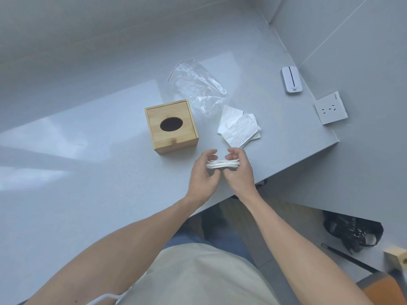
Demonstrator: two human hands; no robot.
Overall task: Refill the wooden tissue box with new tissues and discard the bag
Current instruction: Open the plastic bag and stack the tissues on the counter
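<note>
A wooden tissue box [171, 126] with a dark oval hole in its lid stands on the grey counter [88, 172]. Right of it lies a loose pile of white tissues [240, 127]. Behind both lies an empty clear zip bag [198, 84] with a red seal line. In front of the box, my left hand [203, 175] and my right hand [240, 170] together grip a flat stack of white tissues [222, 164] from its two ends, just above the counter.
A white router-like device [291, 79] and a wall socket [330, 107] sit at the right by the wall. The counter's front edge runs diagonally below my hands. A bin with a black bag [352, 234] stands on the floor at lower right.
</note>
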